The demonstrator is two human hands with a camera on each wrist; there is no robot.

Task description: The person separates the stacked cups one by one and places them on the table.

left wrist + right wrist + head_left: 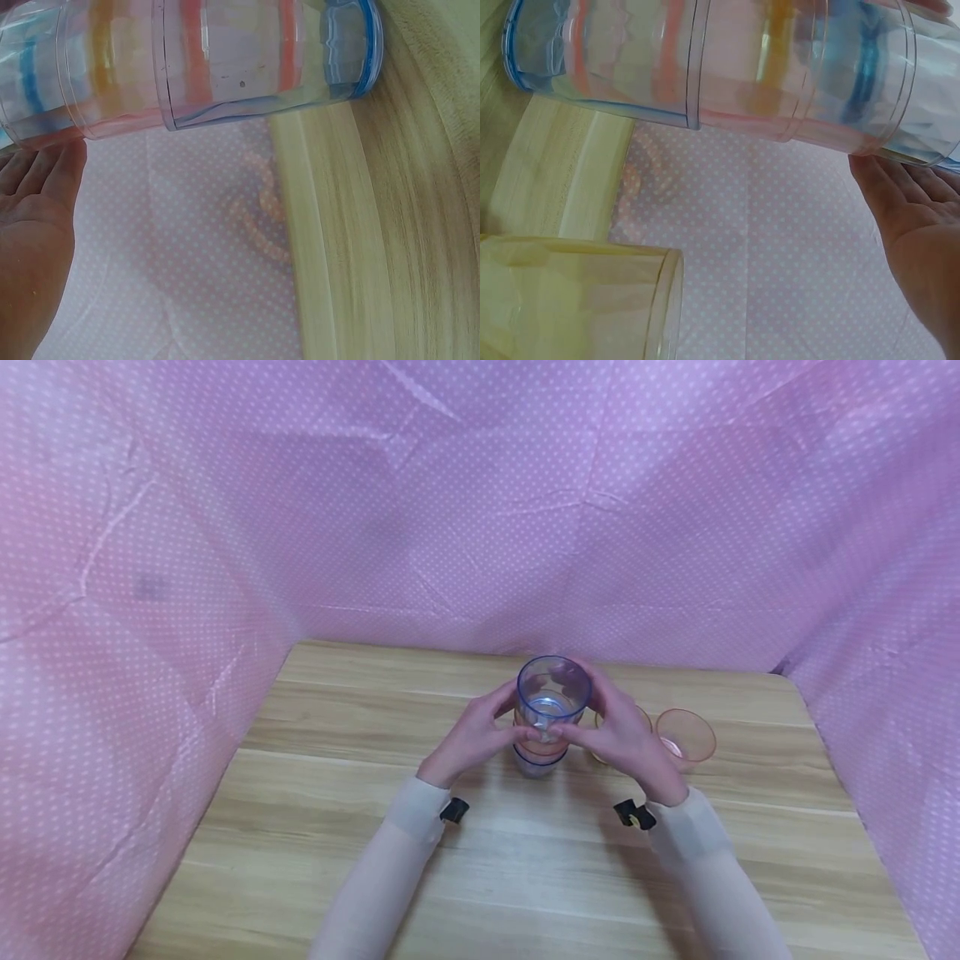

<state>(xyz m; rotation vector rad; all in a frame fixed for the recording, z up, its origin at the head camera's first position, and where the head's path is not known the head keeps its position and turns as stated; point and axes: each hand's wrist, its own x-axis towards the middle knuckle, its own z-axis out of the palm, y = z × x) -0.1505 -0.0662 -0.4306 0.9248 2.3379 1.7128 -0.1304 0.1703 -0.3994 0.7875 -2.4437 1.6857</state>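
A tall stack of nested clear plastic cups (pixel 232 67) stands upright on the table, blue at the bottom with pinkish cups above. Its top is a blue-rimmed cup (pixel 555 681), open end up. My left hand (pixel 480 727) holds the upper stack from the left, thumb across the near side. From the right, my right hand (pixel 618 731) grips the same upper part, its thumb close to the other one. Most fingers are hidden behind the cups in the head view. Both wrist views show the fingers lying along the upper cup walls.
A yellow cup (pixel 570 300) stands right of the stack, partly behind my right hand in the head view. Beside it is an orange-pink cup (pixel 688 735). The wooden table (pixel 495 877) ends at a pink dotted cloth (pixel 450 527) behind and at the sides.
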